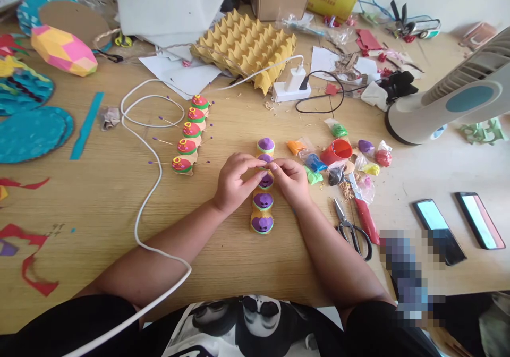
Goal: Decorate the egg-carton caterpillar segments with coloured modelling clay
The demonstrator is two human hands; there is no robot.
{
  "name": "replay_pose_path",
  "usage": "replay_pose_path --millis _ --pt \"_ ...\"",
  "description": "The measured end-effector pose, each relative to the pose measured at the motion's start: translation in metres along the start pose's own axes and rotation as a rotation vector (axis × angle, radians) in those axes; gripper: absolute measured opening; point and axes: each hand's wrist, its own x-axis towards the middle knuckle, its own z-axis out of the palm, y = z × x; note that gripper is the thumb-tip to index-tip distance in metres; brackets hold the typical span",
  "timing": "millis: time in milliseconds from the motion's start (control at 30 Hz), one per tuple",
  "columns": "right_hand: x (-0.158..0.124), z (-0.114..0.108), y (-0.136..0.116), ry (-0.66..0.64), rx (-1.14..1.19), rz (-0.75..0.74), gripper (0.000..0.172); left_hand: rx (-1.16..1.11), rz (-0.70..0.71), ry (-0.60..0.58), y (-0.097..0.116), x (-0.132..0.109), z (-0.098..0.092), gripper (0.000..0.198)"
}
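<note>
A strip of egg-carton cups [263,203], topped with purple and pale green clay and small dark face marks, lies on the table in front of me. Over its upper half, my left hand [239,181] and my right hand [290,179] meet at the fingertips. Both pinch at one spot; whatever sits between the fingers is too small to make out. My hands partly cover the second and third cups. To the left lies another carton strip [187,147], with red and green clay, yellow rings and thin sticks with dark tips.
Bagged clay lumps surround a red cup [337,151] on the right, with scissors [353,229] and a red-handled knife [366,219] nearer. A white cable [149,208] crosses my left forearm. Behind stand a yellow egg tray [247,43], a power strip [290,90] and a fan [450,91]. Two phones [438,229] lie right.
</note>
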Motion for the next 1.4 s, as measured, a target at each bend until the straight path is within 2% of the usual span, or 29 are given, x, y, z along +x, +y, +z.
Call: replay_pose_path --millis 300,433,600,800,1100,1267,1400 --pt "0.0 0.0 -0.004 -0.065 0.025 -0.03 0.035 -0.04 0.03 0.022 0.0 0.001 0.001 0.009" --pt "0.0 -0.001 -0.005 -0.079 0.009 -0.034 0.04 -0.078 0.054 0.029 0.001 0.001 0.0 0.005" --pt "-0.001 -0.002 -0.004 -0.063 0.021 -0.008 0.049 -0.076 0.0 0.032 0.004 0.002 -0.001 0.009" --pt "0.0 -0.001 -0.002 -0.093 0.121 0.066 0.038 -0.066 -0.005 0.025 -0.001 0.0 0.001 0.009" --pt "0.002 0.0 0.003 -0.032 0.211 0.073 0.038 -0.125 -0.08 0.09 -0.002 -0.001 0.003 0.014" --pt "0.002 -0.003 0.005 0.009 0.109 0.072 0.051 -0.094 -0.092 0.081 -0.001 -0.001 0.002 0.016" --pt "0.004 -0.001 0.005 0.007 0.151 0.097 0.043 -0.087 -0.096 0.072 -0.002 -0.001 0.003 0.017"
